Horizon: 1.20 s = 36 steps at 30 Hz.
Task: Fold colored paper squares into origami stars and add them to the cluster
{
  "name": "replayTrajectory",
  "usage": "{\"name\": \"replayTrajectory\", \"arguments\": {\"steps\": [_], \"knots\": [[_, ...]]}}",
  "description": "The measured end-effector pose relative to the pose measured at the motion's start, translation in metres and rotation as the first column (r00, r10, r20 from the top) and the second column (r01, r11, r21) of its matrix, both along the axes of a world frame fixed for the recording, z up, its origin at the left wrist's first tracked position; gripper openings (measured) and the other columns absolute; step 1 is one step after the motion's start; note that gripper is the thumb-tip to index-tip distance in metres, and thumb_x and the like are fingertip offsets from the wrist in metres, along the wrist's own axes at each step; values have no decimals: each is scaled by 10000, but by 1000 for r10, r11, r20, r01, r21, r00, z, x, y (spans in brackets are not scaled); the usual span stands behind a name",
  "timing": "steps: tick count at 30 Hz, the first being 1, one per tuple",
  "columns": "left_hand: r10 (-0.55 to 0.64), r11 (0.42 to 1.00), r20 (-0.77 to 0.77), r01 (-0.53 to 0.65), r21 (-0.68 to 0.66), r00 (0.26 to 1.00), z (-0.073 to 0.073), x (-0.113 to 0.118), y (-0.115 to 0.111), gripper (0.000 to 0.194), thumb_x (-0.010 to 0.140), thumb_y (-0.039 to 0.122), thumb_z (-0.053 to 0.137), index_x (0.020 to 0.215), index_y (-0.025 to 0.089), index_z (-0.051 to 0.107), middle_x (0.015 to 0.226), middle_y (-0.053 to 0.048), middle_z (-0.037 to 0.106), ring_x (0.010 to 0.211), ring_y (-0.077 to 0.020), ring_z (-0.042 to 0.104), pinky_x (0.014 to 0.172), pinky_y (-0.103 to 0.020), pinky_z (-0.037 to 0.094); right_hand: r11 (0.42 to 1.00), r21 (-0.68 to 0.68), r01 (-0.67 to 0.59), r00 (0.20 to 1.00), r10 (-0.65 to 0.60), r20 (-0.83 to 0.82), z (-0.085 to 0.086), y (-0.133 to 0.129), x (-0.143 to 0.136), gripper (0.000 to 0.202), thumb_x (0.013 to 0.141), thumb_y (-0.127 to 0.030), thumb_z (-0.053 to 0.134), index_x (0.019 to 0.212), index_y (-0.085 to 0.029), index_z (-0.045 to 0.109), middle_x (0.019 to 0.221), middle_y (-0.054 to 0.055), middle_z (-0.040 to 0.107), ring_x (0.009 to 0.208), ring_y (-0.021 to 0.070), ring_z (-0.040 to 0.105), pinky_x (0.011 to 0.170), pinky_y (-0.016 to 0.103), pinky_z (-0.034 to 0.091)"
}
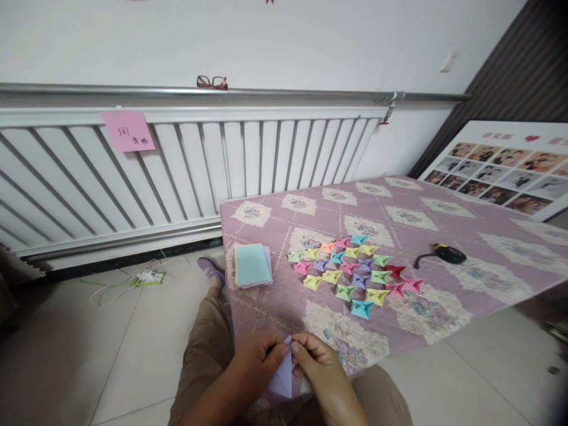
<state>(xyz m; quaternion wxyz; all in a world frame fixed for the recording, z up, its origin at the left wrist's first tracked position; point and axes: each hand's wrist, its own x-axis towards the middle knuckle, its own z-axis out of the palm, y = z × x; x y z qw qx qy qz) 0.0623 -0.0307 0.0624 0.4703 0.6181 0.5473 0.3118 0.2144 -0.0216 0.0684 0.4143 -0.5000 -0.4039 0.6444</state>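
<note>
A pale purple sheet of paper [283,381], folded to a point at its top, is pinched between both hands at the near edge of the table. My left hand [261,358] grips its left side, thumb on top. Close beside it, my right hand [315,355] pinches the paper near its upper tip. Beyond the hands lie several small folded paper pieces [349,268] in pink, yellow, green, blue, purple and red, set out in slanting rows. To their left rests a stack of square paper [252,264], light blue on top.
A purple patterned cloth [275,228] covers the table. A black object with a strap [449,254] lies at the right. Behind stands a white radiator [257,154] with a pink note [128,131]; glasses [212,83] rest on the pipe. A power strip [149,277] is on the floor.
</note>
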Motion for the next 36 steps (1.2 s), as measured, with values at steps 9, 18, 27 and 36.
{"name": "replayTrajectory", "arguments": {"steps": [9, 18, 27, 36], "knots": [[-17, 996, -111, 27, 90, 994, 2, -2, 0, 255, 869, 322, 437, 673, 180, 520, 649, 15, 504, 628, -136, 435, 568, -255, 279, 1000, 19, -20, 1000, 19, 23, 0, 0, 3, 370, 612, -538, 766, 718, -192, 691, 580, -33, 550, 549, 108, 474, 538, 225, 405], [-16, 991, -129, 33, 133, 991, 1, 0, -1, 271, 886, 319, 424, 670, 184, 515, 650, 10, 512, 629, -144, 454, 569, -259, 278, 998, 28, -49, 998, 48, 38, 0, -1, 3, 337, 621, -497, 766, 689, -193, 638, 573, -52, 513, 520, 89, 435, 512, 211, 367], [-47, 995, -4, 47, 86, 999, 0, 1, -3, 298, 897, 355, 415, 688, 180, 535, 622, 26, 485, 584, -122, 408, 533, -239, 275, 1000, 2, -8, 1000, 8, 23, 2, -5, -1, 344, 651, -518, 737, 680, -190, 636, 561, -45, 525, 544, 109, 477, 523, 219, 402], [-53, 998, 70, 51, 22, 996, 3, 1, -4, 276, 874, 358, 435, 670, 181, 494, 623, 31, 443, 580, -117, 394, 539, -235, 295, 994, -110, 15, 986, -34, -166, 2, -6, -1, 346, 633, -485, 784, 687, -183, 624, 558, -47, 533, 513, 83, 472, 511, 207, 395]]}}
